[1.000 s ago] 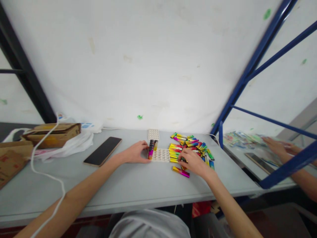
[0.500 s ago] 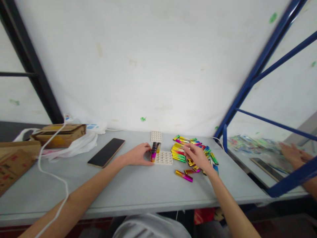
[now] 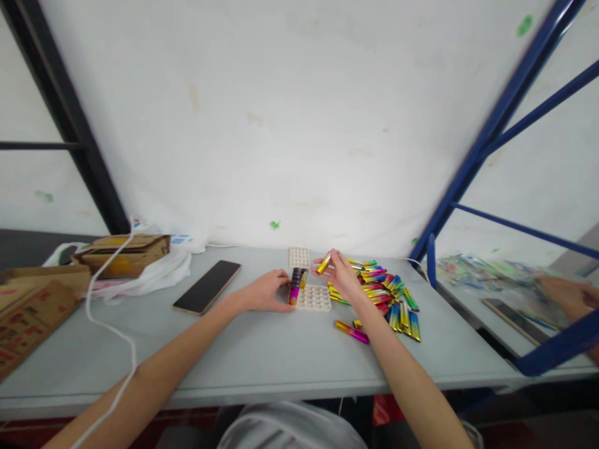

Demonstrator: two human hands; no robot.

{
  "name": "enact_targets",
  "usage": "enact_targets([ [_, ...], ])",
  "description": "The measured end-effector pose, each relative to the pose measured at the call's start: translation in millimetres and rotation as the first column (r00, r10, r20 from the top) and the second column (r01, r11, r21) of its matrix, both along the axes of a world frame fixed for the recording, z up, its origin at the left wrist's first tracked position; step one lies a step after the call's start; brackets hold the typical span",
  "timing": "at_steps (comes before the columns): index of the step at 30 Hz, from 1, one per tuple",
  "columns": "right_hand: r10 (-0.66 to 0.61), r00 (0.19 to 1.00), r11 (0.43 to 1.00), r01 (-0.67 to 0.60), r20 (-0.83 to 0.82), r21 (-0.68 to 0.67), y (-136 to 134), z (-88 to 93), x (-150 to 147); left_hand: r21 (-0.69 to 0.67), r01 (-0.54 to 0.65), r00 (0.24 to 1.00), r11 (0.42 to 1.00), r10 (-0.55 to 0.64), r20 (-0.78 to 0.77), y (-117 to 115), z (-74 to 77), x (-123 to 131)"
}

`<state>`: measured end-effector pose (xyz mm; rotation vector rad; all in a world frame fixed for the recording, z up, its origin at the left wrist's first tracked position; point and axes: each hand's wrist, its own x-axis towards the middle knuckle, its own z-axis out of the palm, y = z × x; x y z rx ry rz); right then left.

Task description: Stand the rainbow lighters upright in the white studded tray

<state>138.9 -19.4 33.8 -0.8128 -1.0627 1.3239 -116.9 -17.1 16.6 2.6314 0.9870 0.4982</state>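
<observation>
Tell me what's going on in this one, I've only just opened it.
A person sits at a grey table with a white holed tray in front. Their right hand holds a shiny gold tube up near the tray's far right side. The left hand is at the tray's left end, beside a row of dark-topped tubes standing upright; most of the tray's holes look unfilled. More coloured tubes lie in a loose pile to the right.

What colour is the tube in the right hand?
The tube looks mostly shiny gold, best seen in the head view.
</observation>
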Motion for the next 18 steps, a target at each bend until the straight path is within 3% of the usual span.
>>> enact_targets([
  [4,0.076,0.993,0.996,-0.080,0.091,0.035,-7,-9.2,-4,-0.009,0.003,1.000,1.000,-0.002,0.019,1,-1.9,0],
  [9,0.189,0.966,0.982,-0.182,0.178,-0.057,-15,-13.2,-13,0.004,0.014,0.999,1.000,-0.014,0.040,1,-2.6,-1],
  [18,0.067,0.939,0.979,0.003,0.338,-0.202,-10,-17.0,-20,0.018,0.016,1.000,1.000,-0.016,0.024,1,-2.8,0],
])
